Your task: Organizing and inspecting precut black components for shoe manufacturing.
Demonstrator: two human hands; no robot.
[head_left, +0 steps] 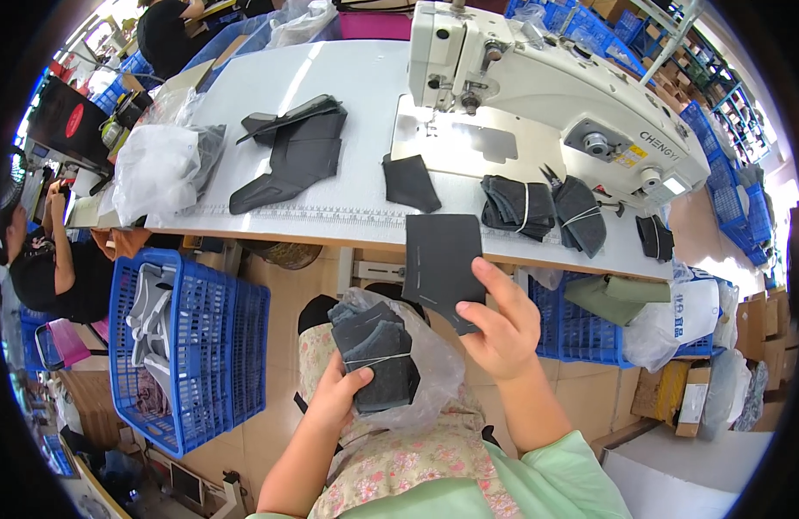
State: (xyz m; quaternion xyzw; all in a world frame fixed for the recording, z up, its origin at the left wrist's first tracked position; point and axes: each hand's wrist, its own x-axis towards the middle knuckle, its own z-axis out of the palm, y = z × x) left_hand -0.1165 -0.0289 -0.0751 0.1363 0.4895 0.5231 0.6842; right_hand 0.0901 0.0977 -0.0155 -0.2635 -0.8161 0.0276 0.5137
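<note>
My right hand (501,324) pinches a flat dark grey fabric piece (443,264) by its lower corner and holds it up in front of the table edge. On my lap, my left hand (337,394) grips a stack of dark fabric pieces (378,353) tied with a thin band. That stack rests on a clear plastic bag (434,368). A white sewing machine (538,95) stands on the grey table (330,78) beyond my hands.
On the table lie a loose dark piece (411,183), two banded dark bundles (519,206), a pile of dark cut parts (294,151) and white plastic bags (157,169). Blue crates stand at left (192,346) and right (581,333). Another person (49,268) sits far left.
</note>
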